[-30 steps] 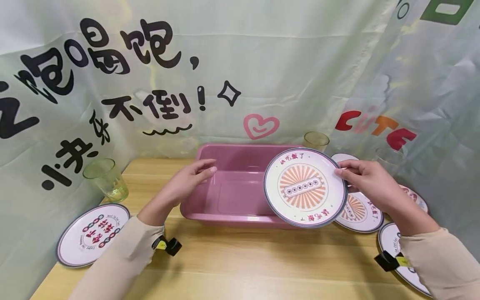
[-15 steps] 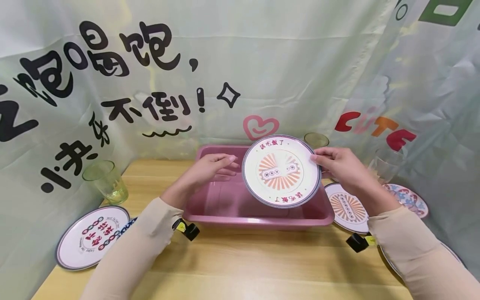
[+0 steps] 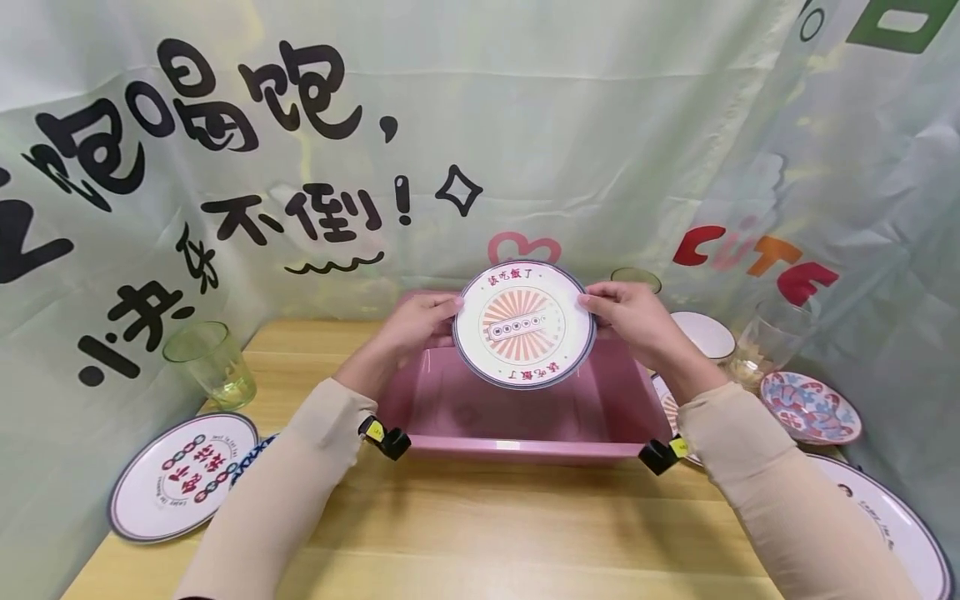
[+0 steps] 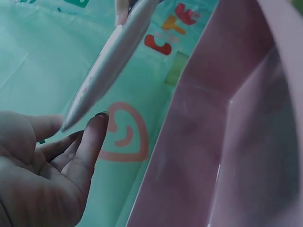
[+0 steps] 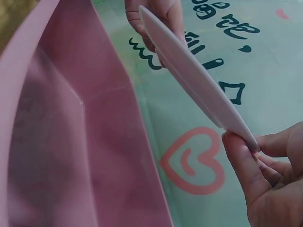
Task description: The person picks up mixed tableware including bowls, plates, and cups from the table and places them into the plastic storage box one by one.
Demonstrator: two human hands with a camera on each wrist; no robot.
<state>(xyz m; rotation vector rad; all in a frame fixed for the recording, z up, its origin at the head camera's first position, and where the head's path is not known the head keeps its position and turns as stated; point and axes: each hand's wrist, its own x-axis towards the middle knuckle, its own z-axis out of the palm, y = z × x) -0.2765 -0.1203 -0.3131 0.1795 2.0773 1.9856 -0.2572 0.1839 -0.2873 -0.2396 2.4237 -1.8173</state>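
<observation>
A white round plate (image 3: 525,325), printed with an orange sunburst and red characters, is held tilted above the pink plastic basin (image 3: 525,446). My right hand (image 3: 630,317) pinches its right rim, thumb on the printed face and fingers behind. At the opposite rim is my left hand (image 3: 412,329), its thumb at the edge and its fingers curled behind the plate. In the left wrist view, the left fingers (image 4: 92,146) lie close under the plate's edge; whether they press it is hard to tell. The right wrist view has the right thumb (image 5: 241,161) against the plate.
On the left stand a yellow-green glass (image 3: 213,362) and a white plate with red characters (image 3: 183,475). At right are a clear glass (image 3: 772,342), a patterned dish (image 3: 810,408), a large white plate (image 3: 892,517) and a partly hidden white bowl (image 3: 705,333). A printed curtain hangs behind.
My right hand has carried the plate leftward and up, to the middle over the basin. My left hand has moved right and up to the plate's left rim.
</observation>
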